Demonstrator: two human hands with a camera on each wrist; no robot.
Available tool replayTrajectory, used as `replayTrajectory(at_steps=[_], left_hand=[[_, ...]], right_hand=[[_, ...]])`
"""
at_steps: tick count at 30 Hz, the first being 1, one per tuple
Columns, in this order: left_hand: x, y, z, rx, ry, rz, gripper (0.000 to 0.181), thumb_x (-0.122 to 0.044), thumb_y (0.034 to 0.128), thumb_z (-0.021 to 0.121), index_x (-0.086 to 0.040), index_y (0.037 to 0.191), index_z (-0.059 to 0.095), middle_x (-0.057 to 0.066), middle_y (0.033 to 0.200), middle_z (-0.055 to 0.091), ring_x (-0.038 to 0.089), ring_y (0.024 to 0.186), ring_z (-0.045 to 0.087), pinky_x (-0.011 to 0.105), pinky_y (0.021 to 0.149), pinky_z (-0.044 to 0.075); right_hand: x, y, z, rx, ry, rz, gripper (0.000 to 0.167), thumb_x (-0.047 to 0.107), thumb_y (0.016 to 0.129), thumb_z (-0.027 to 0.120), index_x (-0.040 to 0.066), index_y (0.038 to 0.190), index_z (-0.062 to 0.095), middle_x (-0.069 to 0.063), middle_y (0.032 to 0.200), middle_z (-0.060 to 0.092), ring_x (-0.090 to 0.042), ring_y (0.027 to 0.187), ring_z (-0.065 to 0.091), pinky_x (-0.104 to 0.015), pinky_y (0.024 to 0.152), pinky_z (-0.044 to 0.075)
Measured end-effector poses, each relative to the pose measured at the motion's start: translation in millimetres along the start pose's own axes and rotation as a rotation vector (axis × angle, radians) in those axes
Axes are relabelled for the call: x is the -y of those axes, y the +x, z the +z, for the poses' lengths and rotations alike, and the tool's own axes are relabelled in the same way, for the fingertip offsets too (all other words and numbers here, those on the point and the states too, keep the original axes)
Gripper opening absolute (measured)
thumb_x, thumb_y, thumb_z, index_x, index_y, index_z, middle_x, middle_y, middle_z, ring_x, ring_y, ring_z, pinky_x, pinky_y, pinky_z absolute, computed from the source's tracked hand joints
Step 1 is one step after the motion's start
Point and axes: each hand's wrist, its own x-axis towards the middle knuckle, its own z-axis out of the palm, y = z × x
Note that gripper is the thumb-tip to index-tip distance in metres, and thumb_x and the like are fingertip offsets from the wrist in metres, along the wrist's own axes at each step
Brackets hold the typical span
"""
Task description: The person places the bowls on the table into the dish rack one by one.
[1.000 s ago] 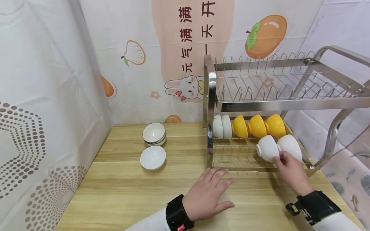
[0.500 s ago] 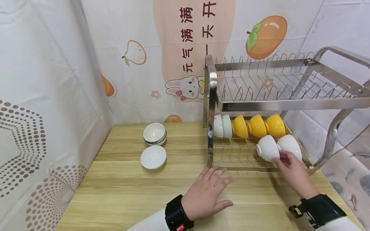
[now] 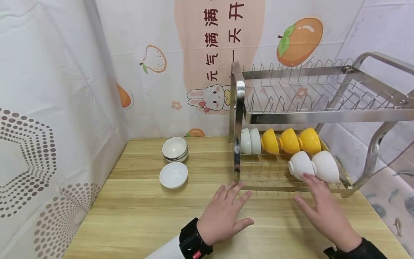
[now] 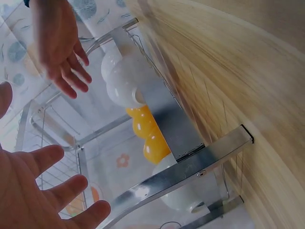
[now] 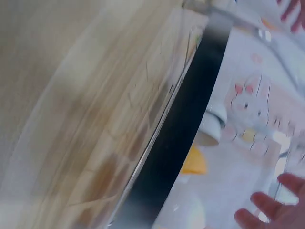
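Observation:
Two white bowls stand on edge in the front row of the rack's lower tier: a left white bowl [image 3: 300, 165] and a right white bowl [image 3: 326, 167]. My right hand [image 3: 326, 212] is just in front of them with its fingers spread; nothing is held in it. Its fingertips overlap the bowls' lower edges in the head view, though the left wrist view shows a gap. Over the table by the rack's front left corner, my left hand [image 3: 224, 214] has its fingers extended and holds nothing.
The two-tier metal dish rack [image 3: 323, 117] stands at right. Behind the white bowls are yellow bowls [image 3: 289, 141] and pale bowls [image 3: 251, 141]. On the wooden table [image 3: 136, 216], stacked dark-rimmed bowls [image 3: 175, 148] sit behind a small white bowl [image 3: 173, 175].
My right hand has let go of the left white bowl and drawn back towards me, its fingers spreading. My left hand has shifted slightly left. The bowls stay in the rack.

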Motion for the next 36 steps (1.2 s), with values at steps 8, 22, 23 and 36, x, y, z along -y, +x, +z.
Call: replayTrajectory(at_steps=[8, 22, 23, 36], left_hand=[[-0.2, -0.3, 2.3, -0.005, -0.009, 0.002, 0.07, -0.066, 0.0973, 0.039, -0.024, 0.154, 0.036, 0.005, 0.159, 0.029, 0.029, 0.144, 0.03, 0.048, 0.116, 0.029], [50.9, -7.6, 10.3, 0.09, -0.027, -0.171, 0.071, -0.061, 0.0952, 0.049, -0.019, 0.152, 0.039, 0.01, 0.156, 0.036, 0.032, 0.141, 0.035, 0.053, 0.114, 0.03], [59.5, -9.0, 12.8, 0.073, -0.02, -0.194, 0.071, -0.059, 0.095, 0.052, -0.018, 0.151, 0.04, 0.011, 0.155, 0.037, 0.033, 0.14, 0.037, 0.053, 0.113, 0.031], [144.2, -46.3, 10.7, -0.064, 0.032, -0.451, 0.044, -0.013, 0.0841, 0.075, -0.006, 0.126, 0.064, 0.013, 0.117, 0.066, 0.035, 0.099, 0.065, 0.049, 0.08, 0.053]], right_hand=[[13.9, -13.1, 20.3, 0.009, -0.18, -0.236, 0.078, 0.041, 0.077, 0.082, 0.009, 0.141, 0.052, -0.021, 0.143, 0.046, -0.041, 0.13, 0.04, -0.045, 0.122, 0.004], [20.5, -22.7, 23.0, 0.014, -0.187, -0.231, 0.076, 0.042, 0.076, 0.081, 0.012, 0.14, 0.053, -0.017, 0.146, 0.044, -0.036, 0.133, 0.038, -0.046, 0.122, 0.008], [20.5, -23.1, 22.8, 0.011, -0.188, -0.234, 0.076, 0.042, 0.076, 0.081, 0.012, 0.14, 0.053, -0.017, 0.146, 0.044, -0.036, 0.132, 0.038, -0.045, 0.122, 0.007], [23.1, -23.6, 17.8, 0.035, -0.181, -0.227, 0.077, 0.041, 0.077, 0.082, 0.013, 0.141, 0.053, -0.016, 0.143, 0.047, -0.035, 0.13, 0.04, -0.044, 0.122, 0.006]])
